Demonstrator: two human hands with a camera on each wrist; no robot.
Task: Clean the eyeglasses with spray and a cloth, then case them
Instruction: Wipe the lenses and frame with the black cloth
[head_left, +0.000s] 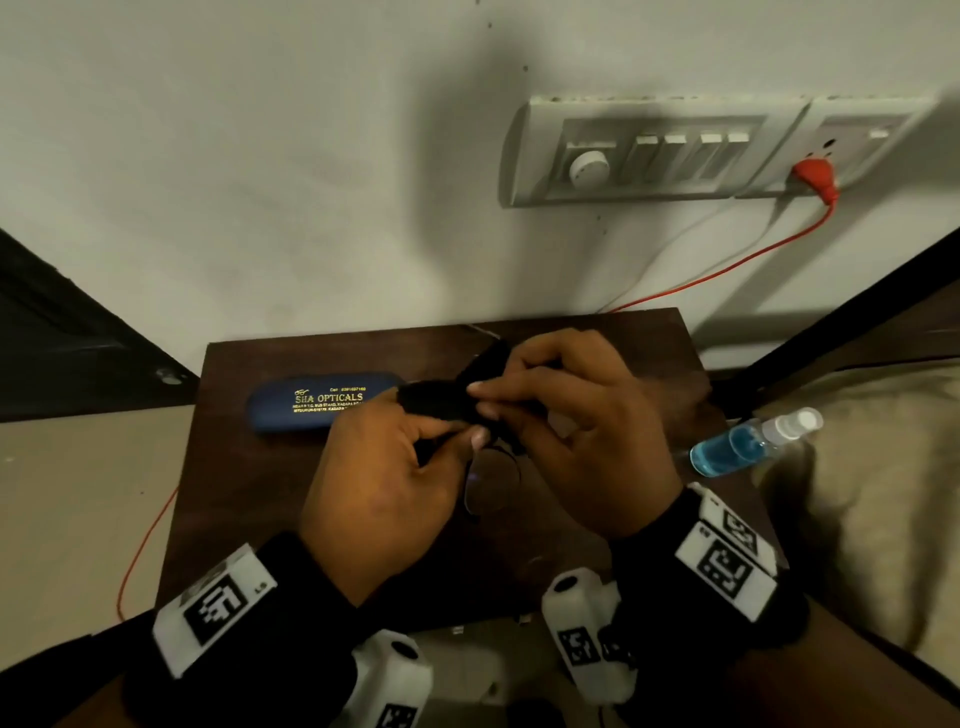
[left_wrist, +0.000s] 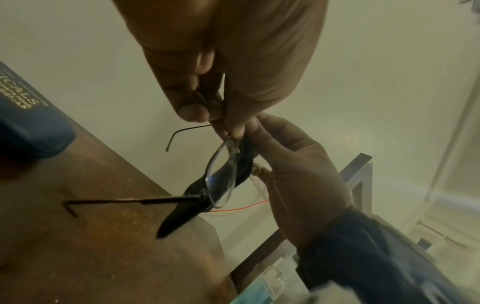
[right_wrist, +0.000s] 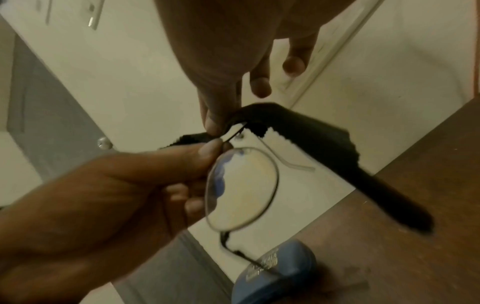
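Head view: my left hand (head_left: 395, 467) pinches the glasses (head_left: 491, 486) above the table (head_left: 249, 493); my right hand (head_left: 576, 431) pinches the cloth (head_left: 441, 402), hiding one lens. Case (head_left: 317, 402) beyond, spray (head_left: 748, 441) right. Left wrist: case cut off. Right wrist: lens clear, cloth draped behind it.

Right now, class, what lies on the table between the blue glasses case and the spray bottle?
In the head view, both hands: the left hand and right hand, holding the eyeglasses and black cloth, between case and spray bottle.
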